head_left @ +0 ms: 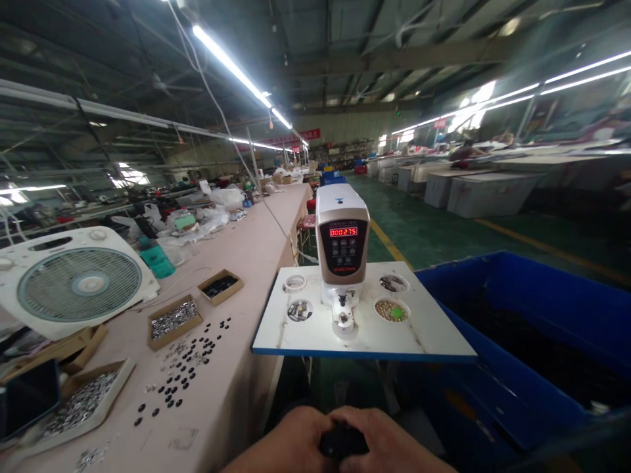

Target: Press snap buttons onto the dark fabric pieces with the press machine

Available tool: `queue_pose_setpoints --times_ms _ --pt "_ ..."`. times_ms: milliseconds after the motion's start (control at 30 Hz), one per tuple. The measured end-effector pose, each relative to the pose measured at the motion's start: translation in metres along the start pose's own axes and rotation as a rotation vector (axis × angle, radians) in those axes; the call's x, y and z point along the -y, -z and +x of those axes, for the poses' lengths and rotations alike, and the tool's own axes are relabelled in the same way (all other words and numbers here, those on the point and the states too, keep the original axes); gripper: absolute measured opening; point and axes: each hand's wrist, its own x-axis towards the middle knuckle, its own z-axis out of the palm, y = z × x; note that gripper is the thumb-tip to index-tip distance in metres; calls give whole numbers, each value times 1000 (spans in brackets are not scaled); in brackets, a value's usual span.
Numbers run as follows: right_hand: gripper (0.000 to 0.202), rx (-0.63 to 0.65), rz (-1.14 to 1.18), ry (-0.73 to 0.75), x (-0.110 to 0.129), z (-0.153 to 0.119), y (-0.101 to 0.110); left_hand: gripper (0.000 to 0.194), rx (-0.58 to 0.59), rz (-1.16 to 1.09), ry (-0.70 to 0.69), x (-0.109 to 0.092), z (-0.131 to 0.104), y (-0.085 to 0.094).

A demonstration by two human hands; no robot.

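My left hand and my right hand come together at the bottom centre, both closed around a dark object that I cannot make out. They are below the front edge of a small white table. On that table stands a white and bronze press machine with a red lit display. Round wells in the tabletop hold small parts; brass-coloured pieces and a green piece lie in the right front one.
Left, a long pink-covered table bears scattered black caps, boxes of metal parts, a box of black parts, a phone and a fan. A blue bin stands right, with dark contents.
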Motion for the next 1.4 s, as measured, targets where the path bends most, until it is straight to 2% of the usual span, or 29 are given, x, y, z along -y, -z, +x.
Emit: queue_pose_setpoints --times_ms 100,200,333,467,600,733,933,1133,1400 --pt "8 -88 -45 -32 -1 5 10 23 -71 272 -37 -26 12 15" --pt "14 -134 -101 -28 2 10 26 19 -92 373 -46 -39 28 29" --pt "16 -88 -72 -26 0 20 46 17 6 250 -68 -35 53 47" --pt "22 -40 -2 -27 -15 32 60 24 142 59 -61 -24 74 63" --pt "18 9 98 -17 -30 42 64 30 185 -10 -23 -16 85 71" --pt "17 2 147 -42 -36 51 64 31 215 -38 5 -11 93 75" --pt "19 -38 126 -113 -26 59 73 26 194 -98 -7 -12 110 82" --pt "42 -112 85 -92 -27 67 87 25 150 -196 -42 -18 124 87" --pt "29 -314 -70 -60 -38 106 113 27 56 -254 -7 -37 150 111"
